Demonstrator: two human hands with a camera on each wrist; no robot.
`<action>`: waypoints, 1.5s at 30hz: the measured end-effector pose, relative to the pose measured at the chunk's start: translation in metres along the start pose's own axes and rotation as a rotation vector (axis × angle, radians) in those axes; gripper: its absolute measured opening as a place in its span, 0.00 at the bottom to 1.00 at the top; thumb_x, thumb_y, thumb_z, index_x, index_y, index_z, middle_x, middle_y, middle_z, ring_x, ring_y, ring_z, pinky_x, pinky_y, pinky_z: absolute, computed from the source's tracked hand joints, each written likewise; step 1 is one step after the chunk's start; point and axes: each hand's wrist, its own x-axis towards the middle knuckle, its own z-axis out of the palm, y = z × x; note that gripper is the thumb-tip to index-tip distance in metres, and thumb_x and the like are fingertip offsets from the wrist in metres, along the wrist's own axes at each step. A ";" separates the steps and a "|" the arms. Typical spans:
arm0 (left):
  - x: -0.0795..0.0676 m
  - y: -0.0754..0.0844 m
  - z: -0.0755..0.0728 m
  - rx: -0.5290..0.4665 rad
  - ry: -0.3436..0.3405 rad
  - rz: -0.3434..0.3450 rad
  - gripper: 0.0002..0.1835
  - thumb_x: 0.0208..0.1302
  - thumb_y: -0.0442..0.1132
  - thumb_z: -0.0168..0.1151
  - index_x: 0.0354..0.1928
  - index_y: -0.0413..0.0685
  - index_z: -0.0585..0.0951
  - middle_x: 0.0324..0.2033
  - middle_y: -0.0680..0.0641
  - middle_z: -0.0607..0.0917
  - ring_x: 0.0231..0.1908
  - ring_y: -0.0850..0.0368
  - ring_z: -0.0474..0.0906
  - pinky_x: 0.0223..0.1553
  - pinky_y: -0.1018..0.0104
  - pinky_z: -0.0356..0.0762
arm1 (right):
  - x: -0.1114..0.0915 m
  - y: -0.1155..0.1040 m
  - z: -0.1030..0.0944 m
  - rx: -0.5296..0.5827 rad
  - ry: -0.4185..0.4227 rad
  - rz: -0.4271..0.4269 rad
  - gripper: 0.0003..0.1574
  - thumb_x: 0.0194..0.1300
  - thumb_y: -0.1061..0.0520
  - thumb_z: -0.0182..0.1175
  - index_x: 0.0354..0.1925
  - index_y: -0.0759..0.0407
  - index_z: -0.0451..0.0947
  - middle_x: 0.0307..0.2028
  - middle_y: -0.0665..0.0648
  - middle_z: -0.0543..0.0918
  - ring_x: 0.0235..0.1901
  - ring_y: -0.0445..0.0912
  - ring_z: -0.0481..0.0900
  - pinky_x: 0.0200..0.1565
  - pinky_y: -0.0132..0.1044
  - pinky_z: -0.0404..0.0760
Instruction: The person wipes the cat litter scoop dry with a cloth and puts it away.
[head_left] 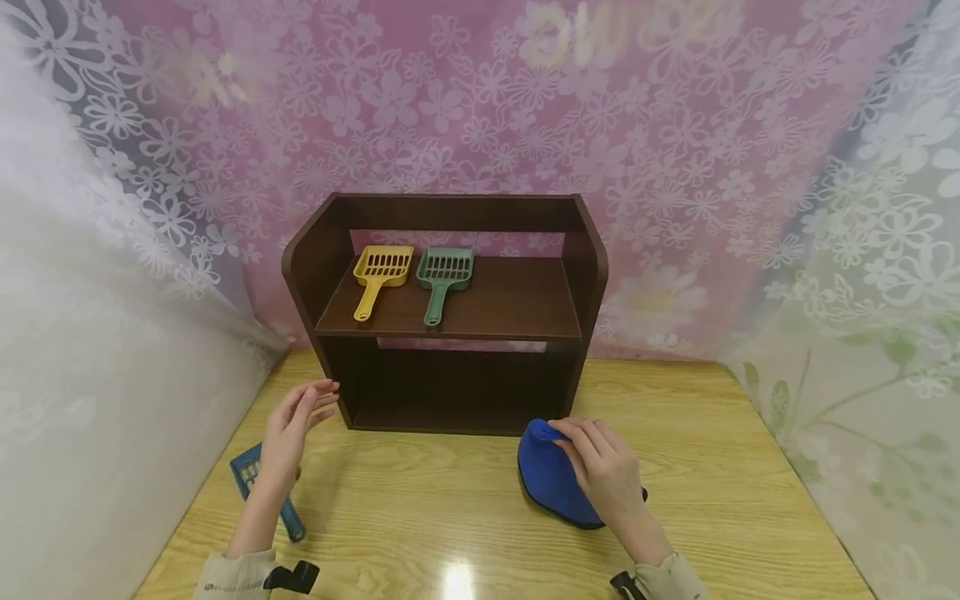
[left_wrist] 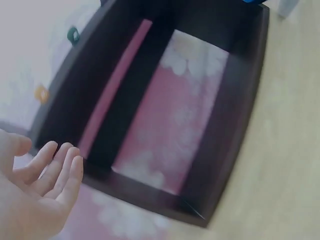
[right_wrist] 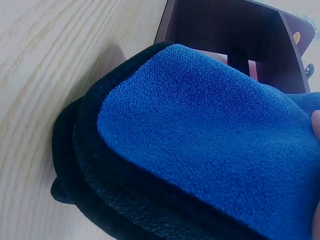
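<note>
My right hand (head_left: 606,467) pinches the upper part of a folded blue cloth (head_left: 551,479) with dark edging, in front of the shelf's right side. In the right wrist view the blue cloth (right_wrist: 200,130) fills most of the picture, its layered black border above the wood; only bits of the fingers show at the right edge. My left hand (head_left: 288,429) is raised near the shelf's lower left corner with loosely bent fingers and nothing in them. The left wrist view shows that hand (left_wrist: 45,185) palm up beside the dark shelf (left_wrist: 210,130).
The dark brown two-tier shelf (head_left: 450,383) stands at the table's back. On its upper board lie a yellow slotted scoop (head_left: 371,292) and a green one (head_left: 437,302). A blue slotted scoop (head_left: 292,521) lies on the wooden table (head_left: 420,517), partly behind the left forearm. Floral curtains surround the table.
</note>
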 end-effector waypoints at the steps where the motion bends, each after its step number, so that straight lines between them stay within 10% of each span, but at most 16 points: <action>1: -0.005 -0.005 -0.003 -0.005 0.017 -0.027 0.27 0.83 0.47 0.43 0.64 0.29 0.72 0.58 0.43 0.81 0.54 0.61 0.81 0.53 0.73 0.79 | 0.000 0.000 0.000 -0.001 -0.001 0.003 0.16 0.78 0.51 0.55 0.47 0.59 0.86 0.38 0.54 0.87 0.30 0.47 0.82 0.31 0.37 0.79; 16: -0.069 -0.061 -0.057 0.064 0.196 -0.468 0.18 0.82 0.40 0.43 0.47 0.31 0.78 0.29 0.60 0.83 0.32 0.71 0.81 0.35 0.73 0.82 | -0.001 0.003 0.000 -0.033 0.008 0.001 0.15 0.77 0.51 0.56 0.46 0.57 0.87 0.39 0.55 0.87 0.29 0.48 0.80 0.29 0.38 0.78; 25: -0.087 -0.081 -0.074 0.057 0.098 -0.702 0.21 0.81 0.43 0.43 0.49 0.26 0.73 0.30 0.53 0.82 0.30 0.66 0.81 0.34 0.70 0.83 | -0.002 0.003 0.003 -0.033 0.008 -0.003 0.16 0.77 0.51 0.55 0.46 0.57 0.87 0.39 0.55 0.87 0.29 0.48 0.81 0.29 0.38 0.79; 37: -0.085 -0.091 -0.077 -0.077 0.026 -0.776 0.39 0.80 0.50 0.49 0.67 0.13 0.58 0.37 0.46 0.88 0.35 0.61 0.86 0.43 0.65 0.85 | 0.000 0.003 0.002 -0.051 -0.025 -0.032 0.16 0.78 0.52 0.54 0.47 0.54 0.87 0.40 0.55 0.86 0.30 0.48 0.79 0.32 0.40 0.78; 45: -0.082 -0.093 -0.072 -0.186 0.057 -0.786 0.26 0.83 0.48 0.42 0.55 0.25 0.73 0.31 0.50 0.86 0.33 0.61 0.86 0.40 0.64 0.86 | 0.000 0.003 0.000 -0.066 -0.030 -0.035 0.16 0.78 0.51 0.53 0.47 0.54 0.87 0.40 0.55 0.86 0.32 0.49 0.80 0.33 0.41 0.78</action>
